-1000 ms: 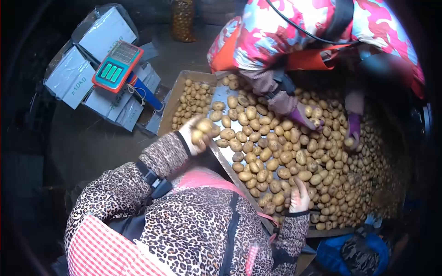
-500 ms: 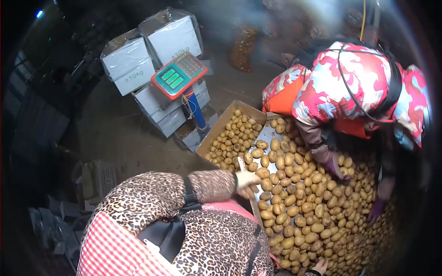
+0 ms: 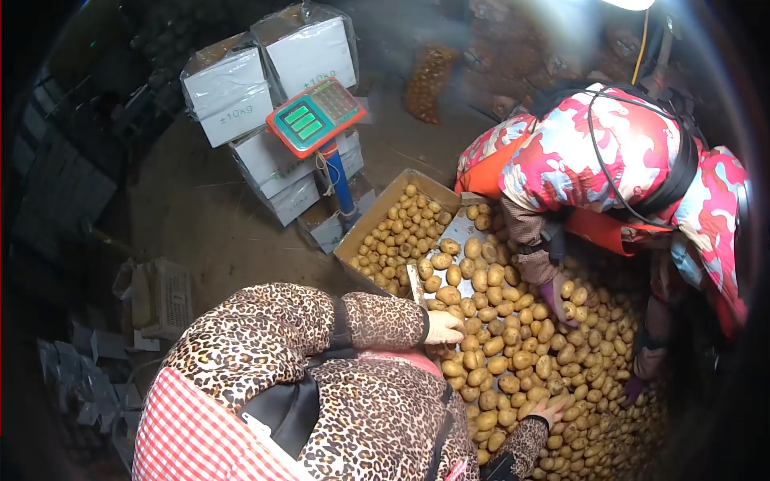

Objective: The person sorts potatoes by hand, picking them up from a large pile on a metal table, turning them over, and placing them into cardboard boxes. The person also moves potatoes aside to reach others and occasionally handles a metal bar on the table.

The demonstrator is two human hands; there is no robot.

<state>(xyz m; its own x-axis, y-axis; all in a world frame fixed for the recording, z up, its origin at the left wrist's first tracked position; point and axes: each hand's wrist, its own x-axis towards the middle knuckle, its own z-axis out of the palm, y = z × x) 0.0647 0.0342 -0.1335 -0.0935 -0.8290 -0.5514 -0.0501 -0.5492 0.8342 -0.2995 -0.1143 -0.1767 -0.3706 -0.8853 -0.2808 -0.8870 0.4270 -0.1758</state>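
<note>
In the upper left of the frame white boxes (image 3: 233,96) are stacked under plastic wrap. Just to the right of them a scale (image 3: 311,118) with a green display stands on a blue post. Below the scale, near the centre, an open cardboard box (image 3: 377,210) holds smaller potatoes. The left hand (image 3: 443,327) comes out of a leopard-print sleeve and lies at the near left edge of the big heap of potatoes (image 3: 497,321). Its fingers are bent loosely over the first ones, and I cannot tell if they close around one or only touch. The heap fills the centre and the lower right of the frame and is many layers deep. The right hand (image 3: 550,410) is lower, at the bottom right of the centre. Its fingers are spread flat on the pile and grip nothing. Each potato looks firm, rounded and dusty, so I judge it dry and not slippery, a little heavy for its size, and ready to roll when its neighbours are disturbed. It is best taken around the middle, with the thumb against two or three fingers. It should be put down rather than thrown, because the skin can bruise. In the upper right another person in a red patterned jacket (image 3: 593,152) bends over the same heap, with one gloved hand (image 3: 557,301) among the potatoes.
</note>
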